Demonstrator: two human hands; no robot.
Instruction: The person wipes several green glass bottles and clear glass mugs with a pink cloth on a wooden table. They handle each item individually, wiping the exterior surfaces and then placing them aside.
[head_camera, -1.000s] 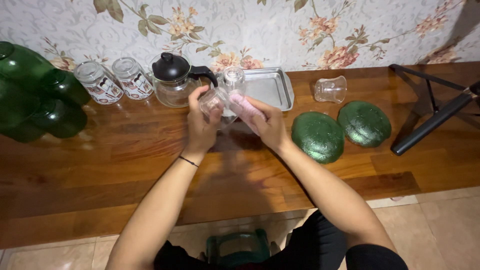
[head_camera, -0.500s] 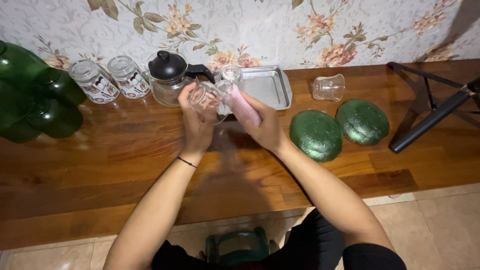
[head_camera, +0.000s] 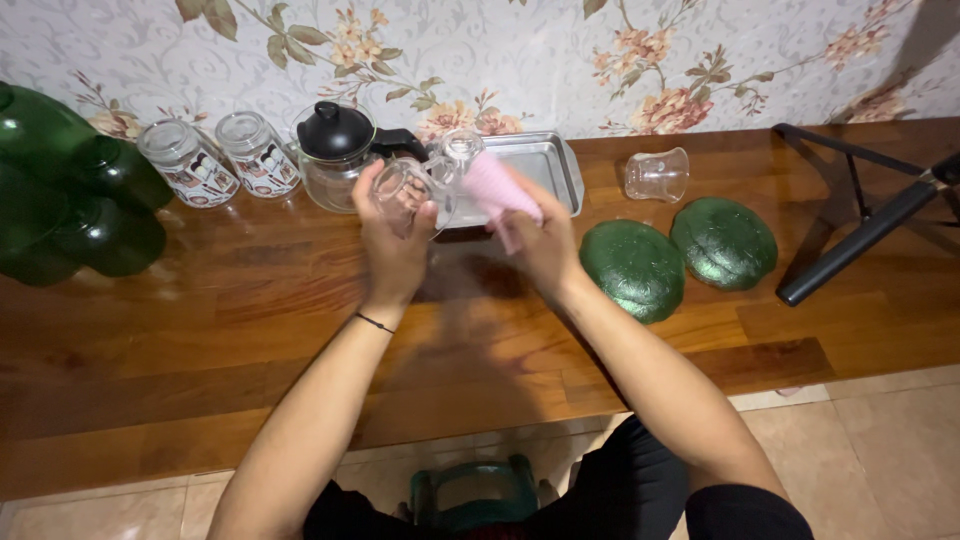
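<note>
Floral wallpaper backs a polished wooden counter (head_camera: 250, 330) with pale floor tiles below its front edge. Left hand (head_camera: 393, 240) is raised above the counter, fingers curled around a small clear glass cup (head_camera: 405, 190); the thumb lies on the near side of the cup, the other fingertips wrap its far side, so the cup sits enclosed in the grip. Right hand (head_camera: 540, 240) is closed on a pink cloth (head_camera: 497, 192), which stands up from the fingers just beside the cup's right; whether cloth and cup touch cannot be told.

Behind the hands, against the wall: a glass teapot with a black lid (head_camera: 340, 150), a metal tray (head_camera: 540, 170) with another upturned clear glass (head_camera: 462, 150) at its left end, and two lidded patterned jars (head_camera: 225, 160) further left. Large green glass vessels (head_camera: 70, 190) occupy the far left. One clear glass (head_camera: 657, 175) lies on its side right of the tray. Two green domed dishes (head_camera: 680, 255) rest face down near the right forearm. A black metal stand (head_camera: 860, 220) sits at the right end.
</note>
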